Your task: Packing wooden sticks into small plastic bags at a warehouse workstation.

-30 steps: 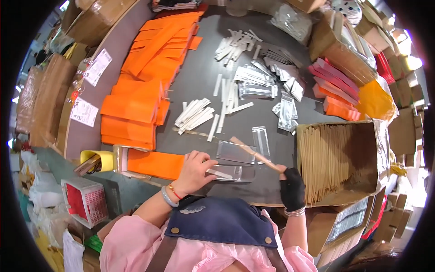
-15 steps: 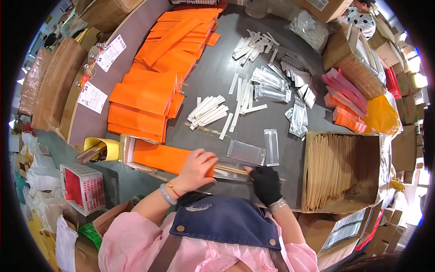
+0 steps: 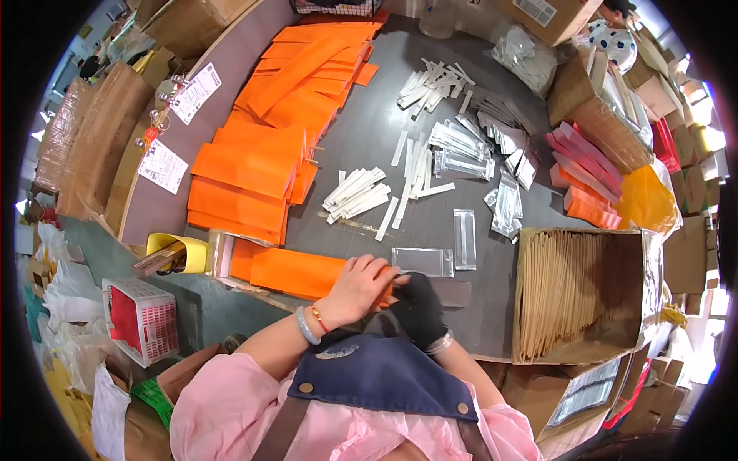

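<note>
A long orange strip (image 3: 300, 273) lies in a low, narrow cardboard tray (image 3: 221, 257) at the table's near edge. My bare left hand (image 3: 357, 292), a bangle and red cord at its wrist, is closed over the strip's right end with fingers curled. My right hand (image 3: 419, 311), in a black glove, presses up against the left fingertips; its fingers are bent together at the strip's end, and what they pinch is hidden. Just beyond the hands lie a flat clear packet (image 3: 423, 262) and a narrower clear packet (image 3: 464, 240).
Orange sheets (image 3: 250, 165) are heaped at left. White strips (image 3: 357, 194) and clear packets (image 3: 461, 150) are scattered mid-table. Thin wooden sticks (image 3: 565, 296) fill a cardboard box at right. A yellow container (image 3: 192, 255) stands left of the tray; red and orange pieces (image 3: 586, 165) lie far right.
My right hand has moved left from the thin sticks' far end to my left hand; the sticks no longer show. My left hand has shifted slightly right, and the orange strip extends farther right.
</note>
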Tool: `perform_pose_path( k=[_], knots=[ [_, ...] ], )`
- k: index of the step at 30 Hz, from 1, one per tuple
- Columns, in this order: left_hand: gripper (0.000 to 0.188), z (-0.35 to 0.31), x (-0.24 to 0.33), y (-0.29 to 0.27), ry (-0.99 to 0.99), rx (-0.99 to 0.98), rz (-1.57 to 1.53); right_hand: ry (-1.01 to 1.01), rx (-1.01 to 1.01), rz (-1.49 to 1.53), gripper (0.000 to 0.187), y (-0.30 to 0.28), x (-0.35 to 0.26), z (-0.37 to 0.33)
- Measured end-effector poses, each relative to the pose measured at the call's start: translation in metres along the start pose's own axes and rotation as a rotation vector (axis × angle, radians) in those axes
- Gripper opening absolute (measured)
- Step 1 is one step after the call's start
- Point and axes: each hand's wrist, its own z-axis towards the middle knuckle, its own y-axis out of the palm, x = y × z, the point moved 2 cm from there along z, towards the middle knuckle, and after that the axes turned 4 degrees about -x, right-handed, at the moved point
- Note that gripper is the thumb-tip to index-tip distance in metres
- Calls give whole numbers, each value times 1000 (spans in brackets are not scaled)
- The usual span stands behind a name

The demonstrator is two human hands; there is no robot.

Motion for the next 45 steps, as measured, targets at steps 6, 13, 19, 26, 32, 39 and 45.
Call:
perform_pose_path(
  k=[6,13,19,26,32,39,45],
  knots=[
    [28,8,16,-21,111,-407,133,-64,-157,-896,58,-36,-20,-5],
    [21,30,-62,-139,97,-55,82,16,111,-736,58,-93,-38,-15],
    [66,-20,-66,-61,-324,304,41,48,-10,-837,59,-76,-40,-21],
    [95,-42,-40,8,-531,268,-108,40,-137,-933,64,-66,-43,-16],
    [94,-39,-35,4,-501,247,-149,31,-302,-815,65,-28,-26,-3],
    [40,34,-36,0,-405,310,-154,-165,-62,-725,57,-30,-34,10],
    [17,68,-65,2,-546,180,-74,207,612,-610,33,-171,29,-79]
  ],
)
